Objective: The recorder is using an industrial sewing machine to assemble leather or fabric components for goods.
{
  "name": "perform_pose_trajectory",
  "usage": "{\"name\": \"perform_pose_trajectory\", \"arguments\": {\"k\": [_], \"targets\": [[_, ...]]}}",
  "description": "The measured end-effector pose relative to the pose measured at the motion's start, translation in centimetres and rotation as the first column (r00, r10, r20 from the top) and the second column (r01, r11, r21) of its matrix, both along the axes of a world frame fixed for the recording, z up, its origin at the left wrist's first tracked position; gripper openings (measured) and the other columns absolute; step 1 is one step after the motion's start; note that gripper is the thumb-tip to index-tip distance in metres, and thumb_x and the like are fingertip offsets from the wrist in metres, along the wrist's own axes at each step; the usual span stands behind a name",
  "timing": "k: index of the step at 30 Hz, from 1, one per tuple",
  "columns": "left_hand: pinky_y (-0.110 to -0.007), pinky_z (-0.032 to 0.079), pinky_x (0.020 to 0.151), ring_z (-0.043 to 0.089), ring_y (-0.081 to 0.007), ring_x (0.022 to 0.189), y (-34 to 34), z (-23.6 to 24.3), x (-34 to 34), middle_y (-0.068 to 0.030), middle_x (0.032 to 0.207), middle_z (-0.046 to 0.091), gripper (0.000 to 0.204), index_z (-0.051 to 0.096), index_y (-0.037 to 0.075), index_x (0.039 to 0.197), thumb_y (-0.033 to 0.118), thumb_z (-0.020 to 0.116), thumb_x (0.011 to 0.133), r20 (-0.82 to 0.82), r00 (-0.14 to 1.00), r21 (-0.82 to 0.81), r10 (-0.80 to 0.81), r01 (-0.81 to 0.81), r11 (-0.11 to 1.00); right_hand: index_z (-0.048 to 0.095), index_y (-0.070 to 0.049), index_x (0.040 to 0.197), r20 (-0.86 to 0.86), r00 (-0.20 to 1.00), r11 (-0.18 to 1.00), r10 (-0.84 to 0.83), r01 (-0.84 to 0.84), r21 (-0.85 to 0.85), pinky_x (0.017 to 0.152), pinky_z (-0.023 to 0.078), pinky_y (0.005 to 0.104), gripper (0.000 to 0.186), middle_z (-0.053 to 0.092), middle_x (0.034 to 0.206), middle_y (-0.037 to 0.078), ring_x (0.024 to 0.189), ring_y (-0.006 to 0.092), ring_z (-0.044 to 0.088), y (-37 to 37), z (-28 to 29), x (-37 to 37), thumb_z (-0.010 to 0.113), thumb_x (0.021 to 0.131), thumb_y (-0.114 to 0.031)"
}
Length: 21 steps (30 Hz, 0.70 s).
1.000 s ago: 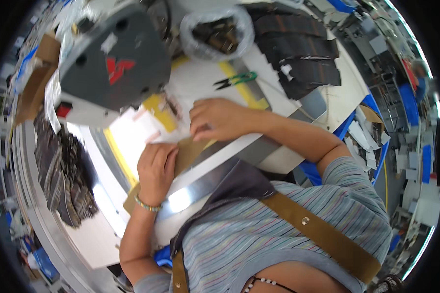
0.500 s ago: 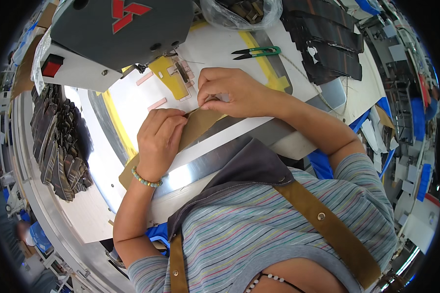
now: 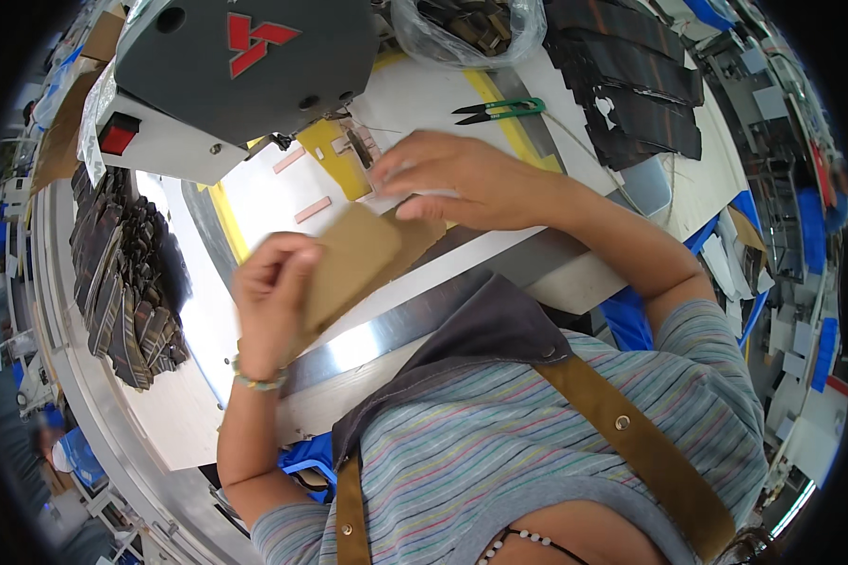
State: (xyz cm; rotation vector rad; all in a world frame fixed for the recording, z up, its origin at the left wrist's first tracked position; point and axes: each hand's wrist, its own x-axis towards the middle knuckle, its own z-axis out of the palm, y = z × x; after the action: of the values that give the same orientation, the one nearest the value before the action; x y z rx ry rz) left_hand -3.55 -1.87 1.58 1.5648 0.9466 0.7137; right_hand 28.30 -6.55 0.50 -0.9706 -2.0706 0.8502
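At the front of the worktable, below the hands, a dark apron bib (image 3: 485, 325) lies next to a bright metal edging strip (image 3: 358, 342). Just beyond the strip is the olive-tan cloth panel (image 3: 353, 250), its rounded upper corner raised above a further layer of the same colour; whether this is one folded piece or two cannot be told. The left hand (image 3: 271, 287), somewhat blurred, has its fingers curled against the thumb and grips the panel by its left side. The right hand (image 3: 481, 188) is half open over the panel's right end, thumb parted from fingers, with nothing seen clasped between them; whether it touches the cloth is unclear.

The panel is judged light, thin and moderately stiff, since the raised part stays nearly flat without drooping. It should bend readily, resist breakage and offer adequate friction to bare fingertips, though its layers may slide over one another. The soundest hold is a pinch at each end, close to the edge, taking both layers together and leaving the middle flat.

Farther off, a yellow plate (image 3: 339, 165) lies beneath the grey sewing machine head (image 3: 245, 85), with green-handled thread snips (image 3: 528, 107) to its right. Beyond them stands a clear plastic bag (image 3: 424, 56) of brown pieces.
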Motion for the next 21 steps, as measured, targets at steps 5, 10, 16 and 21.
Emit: {"name": "perform_pose_trajectory", "arguments": {"k": [5,10,16,21], "targets": [[-0.031,0.057,0.089,0.068,-0.0155,0.104,7.2,6.3,-13.0,-0.0097,0.113,0.073,0.014,0.077,0.003,0.112,0.007,0.065,0.107,0.165,0.955,0.406,0.247,-0.294,0.865,0.055,-0.002,0.156,0.522,0.791,0.914,-0.319,0.111,0.389,0.128,0.034,0.0499,0.067,0.048,0.167,0.015,0.156,0.0330,0.042,-0.1,-2.6,3.0,0.057,0.110,-0.051],[-0.034,0.039,0.064,0.054,-0.0145,0.073,10.3,9.5,-11.3,-0.0027,0.080,0.062,0.014,0.076,0.006,0.086,0.013,0.076,0.098,-0.057,0.873,0.467,-0.485,0.452,0.760,0.062,-0.001,0.148,0.594,0.518,0.761,-0.616,0.196,0.618,0.124,0.039,0.0499,0.066,0.057,0.159,0.014,0.151,0.0319,0.049,2.3,-2.8,2.6,0.063,0.105,-0.051],[-0.030,0.056,0.079,0.073,-0.0178,0.080,10.0,-2.5,3.3,-0.0104,0.090,0.077,0.009,0.075,-0.004,0.096,0.003,0.080,0.094,-0.349,0.931,0.334,-0.108,0.231,0.914,0.077,-0.004,0.124,0.433,0.749,0.848,-0.501,0.324,0.420,0.114,0.048,0.0443,0.040,0.070,0.140,0.010,0.132,0.0302,0.063,5.1,-2.9,1.0,0.073,0.099,-0.035],[-0.026,0.057,0.078,0.072,-0.0114,0.079,9.9,-3.6,4.8,-0.0074,0.088,0.078,0.008,0.078,-0.005,0.102,0.001,0.079,0.096,-0.254,0.962,0.368,0.100,0.001,0.930,0.078,-0.005,0.125,0.309,0.852,0.860,-0.423,0.270,0.434,0.116,0.047,0.0447,0.033,0.069,0.144,0.008,0.133,0.0307,0.061,5.8,-3.9,2.8,0.074,0.097,-0.022]]}}
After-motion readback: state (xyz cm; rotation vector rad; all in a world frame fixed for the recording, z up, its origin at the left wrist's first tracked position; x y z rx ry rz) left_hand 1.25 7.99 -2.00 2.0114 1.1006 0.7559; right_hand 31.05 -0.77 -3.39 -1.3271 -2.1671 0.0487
